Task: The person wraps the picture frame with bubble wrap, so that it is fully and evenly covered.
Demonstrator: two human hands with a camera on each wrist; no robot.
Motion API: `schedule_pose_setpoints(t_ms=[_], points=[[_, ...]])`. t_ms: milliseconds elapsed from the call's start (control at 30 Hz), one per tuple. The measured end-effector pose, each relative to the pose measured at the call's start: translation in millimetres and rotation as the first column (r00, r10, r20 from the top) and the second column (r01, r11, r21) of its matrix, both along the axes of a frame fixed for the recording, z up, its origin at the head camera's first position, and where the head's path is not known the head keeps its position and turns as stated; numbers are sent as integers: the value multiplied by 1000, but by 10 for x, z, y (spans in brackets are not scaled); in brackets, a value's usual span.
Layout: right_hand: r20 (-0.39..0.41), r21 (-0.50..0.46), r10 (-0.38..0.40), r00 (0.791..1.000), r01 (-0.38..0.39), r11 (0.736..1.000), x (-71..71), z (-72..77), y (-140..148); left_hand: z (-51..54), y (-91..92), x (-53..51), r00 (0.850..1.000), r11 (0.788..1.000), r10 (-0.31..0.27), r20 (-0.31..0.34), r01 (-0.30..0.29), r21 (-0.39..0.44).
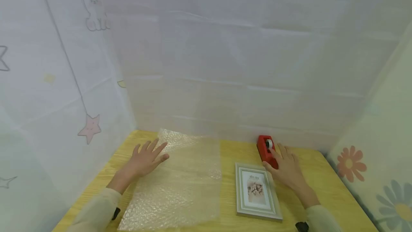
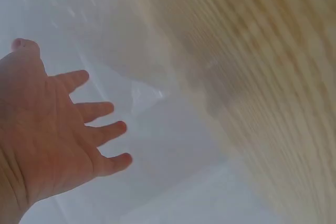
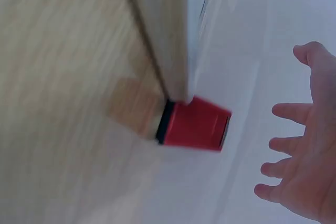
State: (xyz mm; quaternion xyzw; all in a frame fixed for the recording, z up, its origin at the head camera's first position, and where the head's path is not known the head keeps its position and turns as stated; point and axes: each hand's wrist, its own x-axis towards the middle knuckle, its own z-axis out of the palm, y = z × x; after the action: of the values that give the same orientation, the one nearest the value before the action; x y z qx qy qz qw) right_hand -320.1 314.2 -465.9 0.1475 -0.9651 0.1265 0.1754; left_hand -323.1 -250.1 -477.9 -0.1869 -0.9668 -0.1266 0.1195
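My left hand (image 1: 143, 161) is held with fingers spread over the left edge of a clear sheet of bubble wrap (image 1: 180, 182) that lies flat on the table. In the left wrist view the left hand (image 2: 58, 124) holds nothing. My right hand (image 1: 287, 167), fingers spread too, hovers by a red tape dispenser (image 1: 262, 146) with a small roll in it. Just below and left of that hand lies a silver picture frame (image 1: 239, 192) with a floral print. The right wrist view shows the right hand (image 3: 304, 150) apart from the red dispenser (image 3: 197, 127).
The wooden table (image 1: 309, 178) meets a pale hanging sheet (image 1: 206, 92) along its back edge. More printed sheets hang at the left (image 1: 42, 117) and right, with stars and flowers on them. Dark bands show at both wrists.
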Motion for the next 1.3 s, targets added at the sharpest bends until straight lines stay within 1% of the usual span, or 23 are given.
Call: schedule_pose_setpoints(t_ms=[100,167,233,267,300,367,433,467,500,533,600,667,733,800,833,867,900,967,1067,1133,1233,1300], points=[[1,20,72,997,-72,997,-48,75,-223,40,122,153,999,999,33,7,-33,-20],[-10,37,138,990,-137,990,-69,137,-370,60,211,272,998,998,55,31,-53,-38],[-12,45,219,976,-218,975,-93,194,-507,71,318,394,995,996,74,63,-71,-58],[-2,46,265,964,-264,963,-107,219,-575,65,373,454,993,994,84,81,-78,-77],[13,43,314,949,-315,948,-124,247,-644,69,432,520,991,993,88,98,-79,-87],[53,37,406,912,-408,912,-136,282,-763,67,569,656,987,991,93,133,-79,-104],[88,33,492,866,-496,868,-163,319,-897,73,693,787,982,990,100,163,-80,-120],[104,44,523,846,-529,848,-179,333,-967,84,748,848,980,989,99,170,-78,-126],[111,68,546,831,-554,830,-202,338,-1037,99,800,902,979,989,97,178,-75,-126],[121,99,558,821,-569,816,-220,340,-1104,116,848,951,978,989,97,184,-73,-128],[150,179,565,811,-584,792,-249,333,-1228,143,935,1039,974,989,96,207,-70,-130],[199,264,546,814,-581,770,-273,303,-1323,162,1011,1111,968,989,104,227,-76,-130],[250,329,528,812,-584,742,-290,267,-1396,164,1067,1174,958,987,122,260,-90,-131],[296,361,519,802,-597,716,-307,228,-1446,153,1107,1224,947,985,139,291,-101,-142],[317,368,515,796,-604,707,-317,204,-1465,147,1118,1244,940,984,143,309,-102,-143],[335,364,518,787,-616,699,-324,187,-1484,144,1122,1263,936,984,142,323,-98,-148],[353,361,517,780,-623,694,-332,168,-1499,139,1126,1277,931,984,139,336,-92,-150],[384,336,523,761,-642,689,-347,129,-1520,131,1125,1301,928,986,128,349,-80,-148],[419,290,536,733,-667,686,-362,69,-1544,123,1106,1337,931,988,109,348,-63,-141],[430,268,546,719,-679,684,-366,22,-1559,120,1091,1362,933,990,97,346,-55,-129],[444,242,549,708,-685,687,-359,-24,-1589,111,1076,1392,938,991,84,337,-44,-123],[449,243,540,712,-679,693,-347,-48,-1607,104,1069,1398,941,991,76,330,-37,-125]])
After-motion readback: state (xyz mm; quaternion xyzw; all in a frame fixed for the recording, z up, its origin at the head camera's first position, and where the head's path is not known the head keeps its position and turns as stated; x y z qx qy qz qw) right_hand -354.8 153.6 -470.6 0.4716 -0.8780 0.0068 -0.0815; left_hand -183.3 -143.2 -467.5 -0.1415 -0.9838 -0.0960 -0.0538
